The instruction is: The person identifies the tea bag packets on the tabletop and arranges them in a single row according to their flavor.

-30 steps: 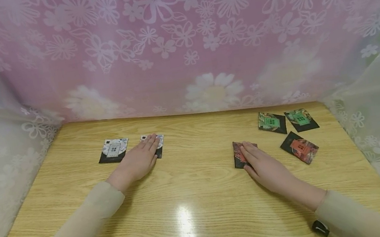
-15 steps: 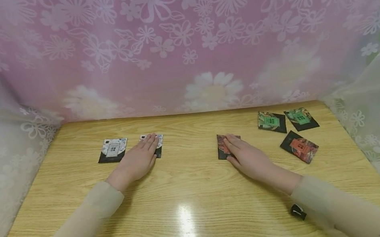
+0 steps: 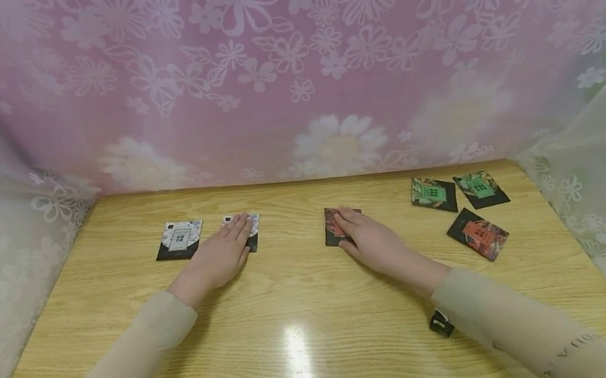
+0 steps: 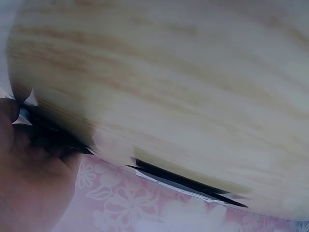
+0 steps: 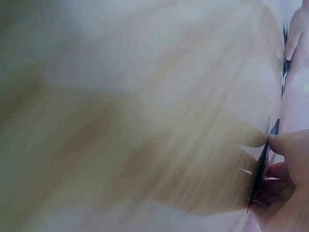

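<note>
In the head view, my left hand point(image 3: 217, 251) lies with straight fingers on a small flat sachet point(image 3: 254, 242), white-patterned with a black lower part, covering most of it. A matching white-and-black sachet point(image 3: 179, 239) lies just left of it; the left wrist view shows a sachet edge-on point(image 4: 188, 184) beyond the hand. Near the middle of the table, my right hand point(image 3: 373, 242) presses extended fingers onto a red-and-black sachet point(image 3: 332, 225), whose left part shows. The right wrist view has this dark sachet point(image 5: 262, 169) edge-on beneath the fingers and thumb.
Two green-and-black sachets point(image 3: 433, 194) point(image 3: 480, 189) lie at the back right of the wooden table point(image 3: 321, 315). In front of them is another red-and-black sachet point(image 3: 479, 234). A pink floral curtain point(image 3: 289, 87) hangs behind, with pale sheer curtains at both sides.
My right hand has slid the red-and-black sachet leftward and slightly away across the table, farther from the other red one. My left hand has stayed on its white sachet.
</note>
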Demonstrator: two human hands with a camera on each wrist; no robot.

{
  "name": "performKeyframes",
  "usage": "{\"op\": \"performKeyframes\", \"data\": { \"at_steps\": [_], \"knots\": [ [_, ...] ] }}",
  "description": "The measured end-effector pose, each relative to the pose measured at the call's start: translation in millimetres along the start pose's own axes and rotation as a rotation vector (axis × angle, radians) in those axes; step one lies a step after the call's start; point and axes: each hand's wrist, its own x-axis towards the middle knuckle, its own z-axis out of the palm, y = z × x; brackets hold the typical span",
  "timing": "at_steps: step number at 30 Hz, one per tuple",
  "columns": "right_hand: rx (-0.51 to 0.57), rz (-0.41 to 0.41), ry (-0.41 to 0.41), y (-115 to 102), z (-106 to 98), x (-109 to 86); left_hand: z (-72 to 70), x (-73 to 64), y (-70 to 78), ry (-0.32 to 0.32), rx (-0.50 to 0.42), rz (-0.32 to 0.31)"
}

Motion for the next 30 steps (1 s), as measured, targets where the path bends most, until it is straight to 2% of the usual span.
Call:
{"op": "performKeyframes", "data": {
  "at_steps": [13, 24, 30],
  "knots": [
    [0.004, 0.014, -0.016, -29.7, 6.8, 31.0, 3.5, 0.7, 1.2, 0.015, 0.000, 0.001],
    [-0.016, 0.009, -0.055, -52.3, 10.4, 42.9, 0.9, -0.4, 1.6, 0.013, 0.006, -0.004],
    [-0.025, -0.011, -0.046, -57.4, 11.8, 43.5, 0.1, 0.9, 2.1, 0.000, 0.008, -0.008]
  ]
}}
